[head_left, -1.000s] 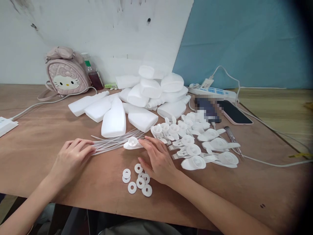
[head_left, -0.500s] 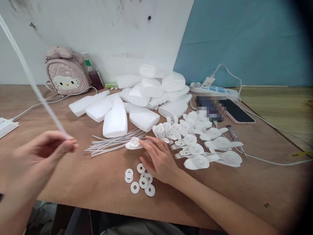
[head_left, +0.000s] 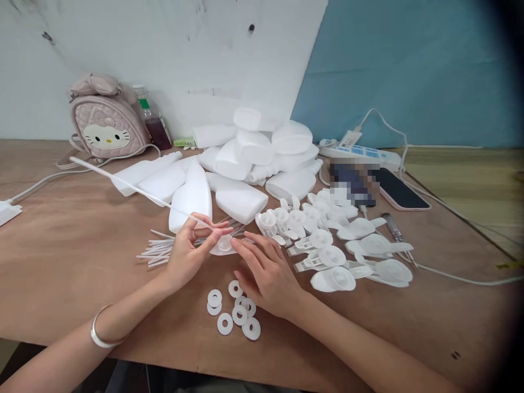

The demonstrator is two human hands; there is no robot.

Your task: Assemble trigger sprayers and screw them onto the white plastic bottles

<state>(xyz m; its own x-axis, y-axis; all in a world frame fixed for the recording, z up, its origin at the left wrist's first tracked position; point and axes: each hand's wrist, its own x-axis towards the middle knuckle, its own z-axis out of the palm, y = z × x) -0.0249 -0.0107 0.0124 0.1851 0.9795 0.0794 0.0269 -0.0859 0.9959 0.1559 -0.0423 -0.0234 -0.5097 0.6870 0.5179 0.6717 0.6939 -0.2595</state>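
Note:
A long, thin white plastic tube (head_left: 141,192) is pinched between the thumb and fingers of my left hand (head_left: 186,256). The tube slants up to the left, and its near end is at a white trigger sprayer head (head_left: 223,246), whose round cup faces up. I cannot tell whether the end is inside the cup. The fingers of my right hand (head_left: 266,273) hold the sprayer head from its right side, partly hiding it. Behind my left hand lies a bundle of loose tubes (head_left: 158,251). Several white ring washers (head_left: 214,298) lie in front of my hands.
White bottles (head_left: 192,204) are piled at the back. More sprayer heads (head_left: 332,257) cover the right side, near a screwdriver-like tool (head_left: 393,228), a phone (head_left: 403,189) and a power strip (head_left: 372,155). A pink bag (head_left: 108,128) and a bottle of dark liquid (head_left: 156,131) stand back left.
My left hand has brought the tube from the left to the sprayer head, with the tube now slanting lower. My right hand has stayed at the sprayer head.

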